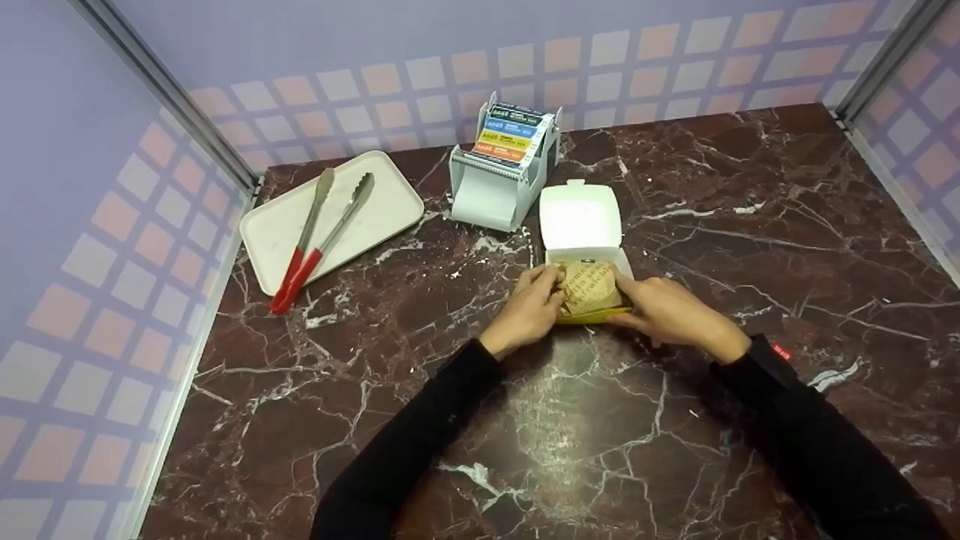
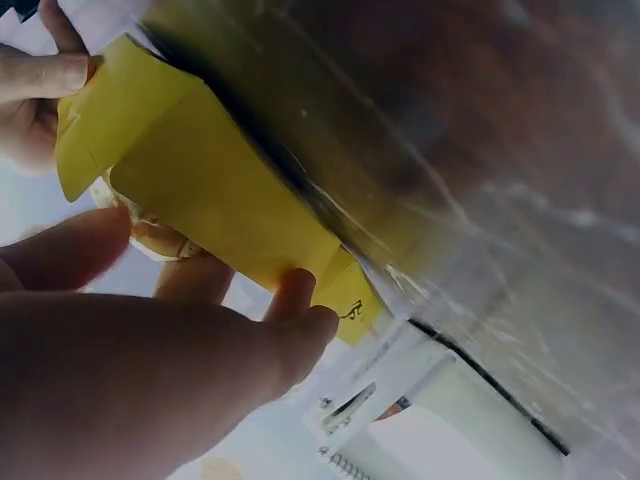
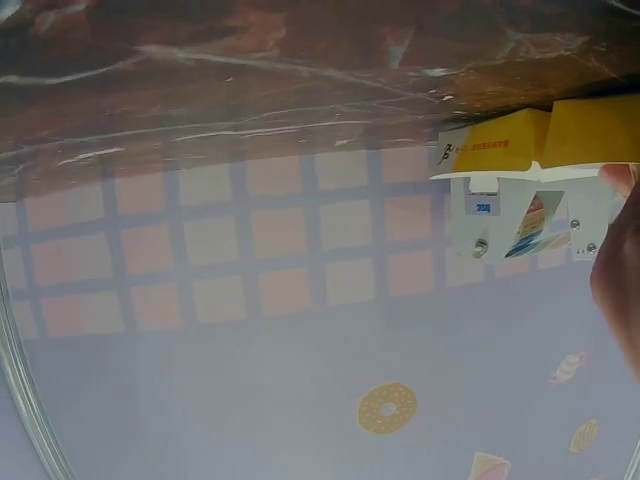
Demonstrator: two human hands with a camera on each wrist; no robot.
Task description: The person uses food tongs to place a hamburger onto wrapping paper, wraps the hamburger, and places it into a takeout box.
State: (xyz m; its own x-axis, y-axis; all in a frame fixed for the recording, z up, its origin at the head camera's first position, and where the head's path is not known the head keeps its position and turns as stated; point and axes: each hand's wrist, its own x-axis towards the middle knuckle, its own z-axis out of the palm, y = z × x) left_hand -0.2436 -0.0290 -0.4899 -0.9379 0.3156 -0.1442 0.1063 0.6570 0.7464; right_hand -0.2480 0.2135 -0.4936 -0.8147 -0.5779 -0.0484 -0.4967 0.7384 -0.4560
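Note:
An open burger box (image 1: pixel 580 217), white inside and yellow outside, stands on the counter with its lid tipped back. Inside it sits a burger wrapped in printed tan paper (image 1: pixel 589 286). At the box's left side my left hand (image 1: pixel 529 307) holds the wall with curled fingers, its fingertips close against the wrapped burger. My right hand (image 1: pixel 667 309) grips the right side, thumb at the yellow front corner and fingers on the wall. The left wrist view shows the yellow front (image 2: pixel 220 190) between both hands; most of the burger is hidden there.
Behind the box stands a grey label dispenser (image 1: pixel 495 169) with several coloured rolls. Red-handled tongs (image 1: pixel 307 259) lie across a white tray (image 1: pixel 382 202) at the back left. Tiled-pattern walls (image 1: pixel 420 79) border the dark marble counter (image 1: pixel 360 435).

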